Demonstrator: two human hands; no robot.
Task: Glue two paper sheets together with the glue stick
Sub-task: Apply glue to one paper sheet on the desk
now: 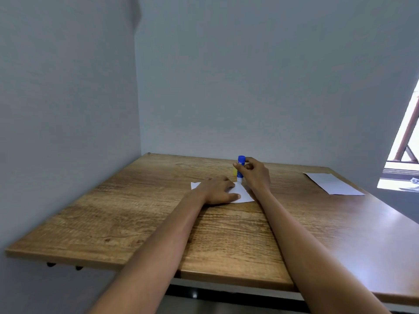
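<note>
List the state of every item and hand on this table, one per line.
Glue stick: upright, tip down on the small sheet, gripped by the right hand.
Small sheet: flat, pinned under the left hand.
Second sheet: flat, far right, untouched.
Yellow object: behind the glue stick, too hidden to identify.
Left hand: pressing flat.
Right hand: curled round the stick.

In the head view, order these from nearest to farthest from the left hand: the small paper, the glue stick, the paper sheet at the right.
1. Small paper: directly under the left hand, touched.
2. Glue stick: just behind and right, gripped by the right hand.
3. Paper sheet: far right, near the table edge.
</note>
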